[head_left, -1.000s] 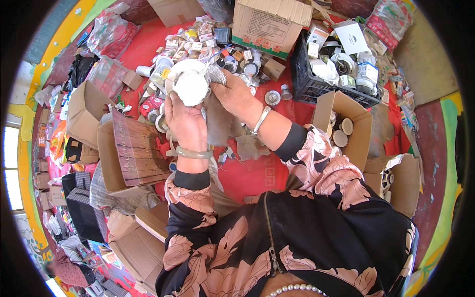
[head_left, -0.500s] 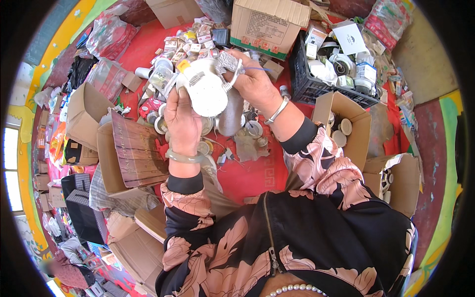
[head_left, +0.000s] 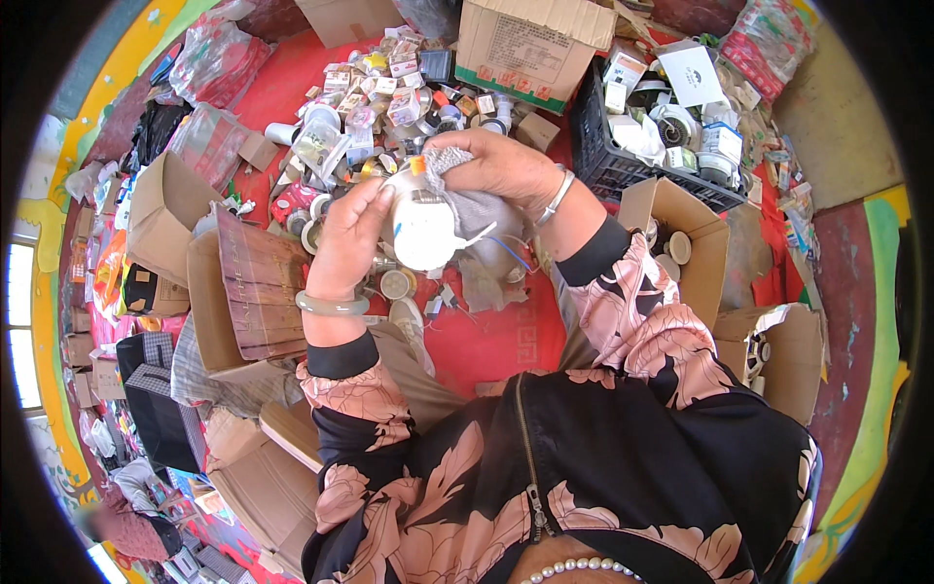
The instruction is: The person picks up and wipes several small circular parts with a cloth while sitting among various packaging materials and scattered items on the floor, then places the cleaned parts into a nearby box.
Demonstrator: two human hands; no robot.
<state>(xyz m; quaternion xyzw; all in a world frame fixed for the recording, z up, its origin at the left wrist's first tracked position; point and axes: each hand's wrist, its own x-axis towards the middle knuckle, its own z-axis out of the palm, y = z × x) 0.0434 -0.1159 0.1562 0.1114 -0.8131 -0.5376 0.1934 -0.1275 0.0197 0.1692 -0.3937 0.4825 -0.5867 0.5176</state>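
Both hands are closed on one thing. Left hand [head_left: 352, 238] grips the white round lamp fixture [head_left: 424, 229] from its left side, fingers curled over the top edge, probably to keep it steady. Right hand [head_left: 498, 167] clamps a grey cloth [head_left: 477, 209] against the fixture's upper right side, so the cloth seems to be pressed there for rubbing the surface. The fixture is held up in the air, above the red floor [head_left: 486, 341] with many small boxes and parts [head_left: 384, 88] beyond the hands. Its long axis runs roughly up and down in the picture, the orange-tipped end pointing away from the person. Thin wires [head_left: 506, 251] hang out beside the right palm.
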